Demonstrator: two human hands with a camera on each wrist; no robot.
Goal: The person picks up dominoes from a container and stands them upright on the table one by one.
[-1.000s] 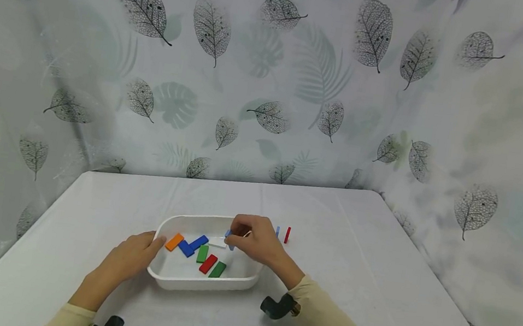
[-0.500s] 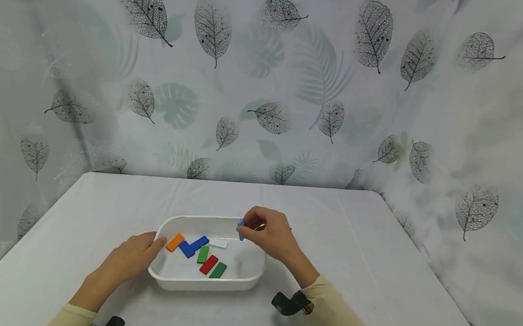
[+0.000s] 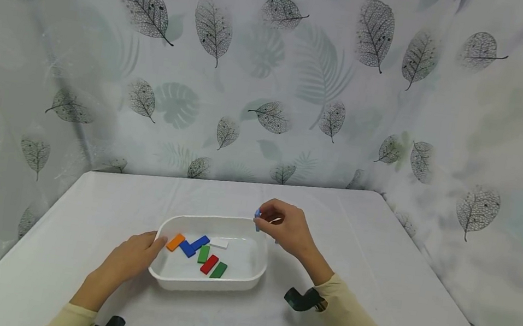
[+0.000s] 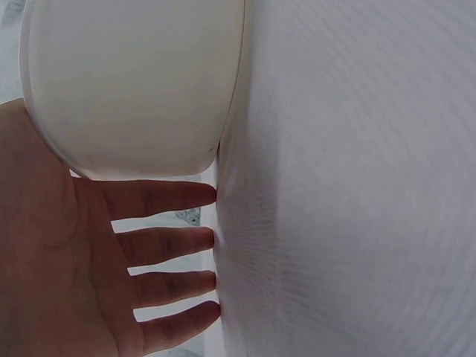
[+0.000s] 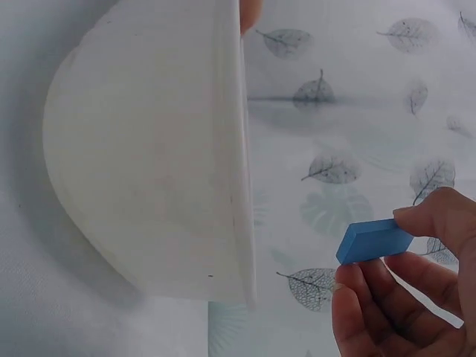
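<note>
My right hand (image 3: 286, 227) pinches a light blue rectangular block (image 5: 374, 242) between thumb and fingertips. It hovers above the table just past the tray's far right corner. The white tray (image 3: 203, 286) stands in front of me. At its left end my left hand (image 3: 132, 256) holds the wall, the thumb over the rim. In the left wrist view, that hand's fingers (image 4: 160, 199) stretch down outside the tray to the table. Inside the tray lie an orange block (image 3: 175, 242), blue blocks (image 3: 188, 249), a white block (image 3: 218, 243), green blocks (image 3: 218, 270) and a red block (image 3: 209, 264).
A white cloth covers the table (image 3: 386, 306). A leaf-patterned curtain (image 3: 253, 74) surrounds its back and sides. A small blue piece (image 3: 276, 242) shows just below my right hand, mostly hidden by it. Dark wrist-camera mounts (image 3: 302, 299) sit at both wrists.
My right hand has lifted the light blue block out of the tray and carried it right and away from me, past the rim. The left hand and the tray have stayed put.
</note>
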